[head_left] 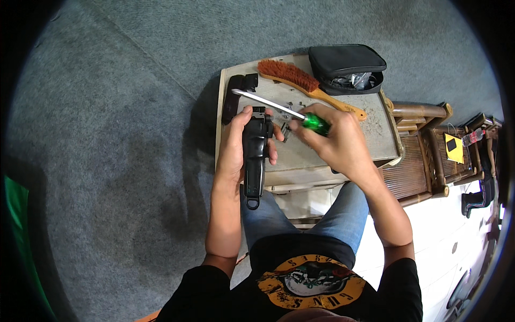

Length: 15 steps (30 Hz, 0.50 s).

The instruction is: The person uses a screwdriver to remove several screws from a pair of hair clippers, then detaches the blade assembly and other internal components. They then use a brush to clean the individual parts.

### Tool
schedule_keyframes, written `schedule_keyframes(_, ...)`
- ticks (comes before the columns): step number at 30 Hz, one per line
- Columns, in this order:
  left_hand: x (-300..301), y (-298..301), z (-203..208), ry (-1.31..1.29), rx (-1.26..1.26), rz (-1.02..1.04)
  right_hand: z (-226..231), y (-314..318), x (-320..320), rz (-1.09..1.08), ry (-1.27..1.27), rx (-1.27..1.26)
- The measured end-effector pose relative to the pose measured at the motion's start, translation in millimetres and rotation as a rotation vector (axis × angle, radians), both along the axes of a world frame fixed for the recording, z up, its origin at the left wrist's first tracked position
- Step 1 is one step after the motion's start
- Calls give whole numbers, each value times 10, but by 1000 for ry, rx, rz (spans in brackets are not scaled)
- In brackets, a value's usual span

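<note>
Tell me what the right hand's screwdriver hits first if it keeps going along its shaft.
Likely the black part at the table's far-left corner: the screwdriver in the right hand points up-left, tip beside it. Depth is unclear.

A black zipped pouch (347, 67) sits at the far right corner of the surface (375, 134), its lid open on clear plastic-wrapped contents. Well to the right, on a wooden slatted rack (429, 155), lies a yellow diamond-shaped label (454, 148) with a small black square on it.
</note>
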<state>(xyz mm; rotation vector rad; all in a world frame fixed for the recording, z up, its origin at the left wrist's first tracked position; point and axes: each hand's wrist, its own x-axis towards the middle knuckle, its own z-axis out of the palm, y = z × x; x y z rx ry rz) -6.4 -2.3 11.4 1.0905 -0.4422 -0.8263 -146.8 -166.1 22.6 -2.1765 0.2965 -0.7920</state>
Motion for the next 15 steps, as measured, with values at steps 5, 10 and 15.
schedule_keyframes(5, -26, 5, 3, -39, 18, 32, -12, 159, 249, 76, 27, 94)
schedule_keyframes(10, -26, 27, 4, -15, 19, 50, -16, 222, 289, 57, 39, 104)
schedule_keyframes(15, 3, 42, -27, -14, 23, 24, -77, 190, 311, 90, -16, 135)
